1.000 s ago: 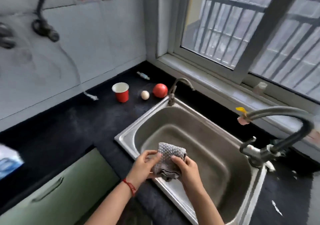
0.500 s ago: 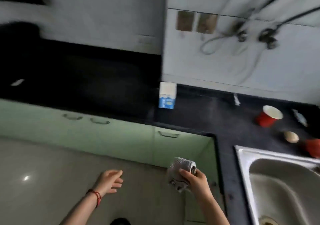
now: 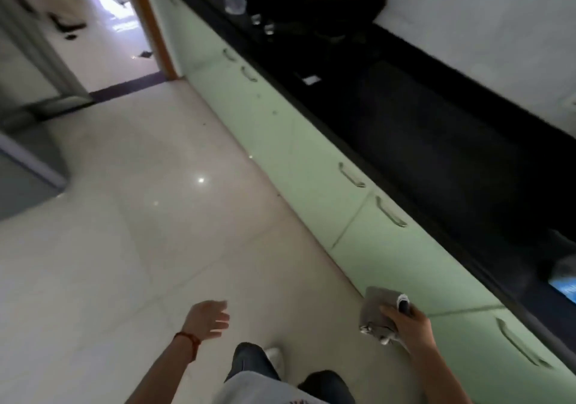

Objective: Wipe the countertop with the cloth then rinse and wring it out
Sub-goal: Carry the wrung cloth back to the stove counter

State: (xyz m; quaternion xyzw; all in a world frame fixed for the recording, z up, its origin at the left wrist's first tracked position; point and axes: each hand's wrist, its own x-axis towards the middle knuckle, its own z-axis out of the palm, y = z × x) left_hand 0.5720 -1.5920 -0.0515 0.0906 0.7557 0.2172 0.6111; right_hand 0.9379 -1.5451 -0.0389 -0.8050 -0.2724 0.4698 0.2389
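R hand (image 3: 405, 322) w/ cloth (image 3: 375, 310), L hand (image 3: 207, 318) loose

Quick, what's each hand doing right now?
Left hand: open, fingers relaxed, holding nothing.
Right hand: grips the grey cloth.

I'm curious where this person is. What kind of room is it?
Most likely a home kitchen: a long black countertop runs over pale green cabinets, and the right hand holds a cleaning cloth.

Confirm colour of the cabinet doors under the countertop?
Pale green cabinet doors, metal handles; head view, the only one.
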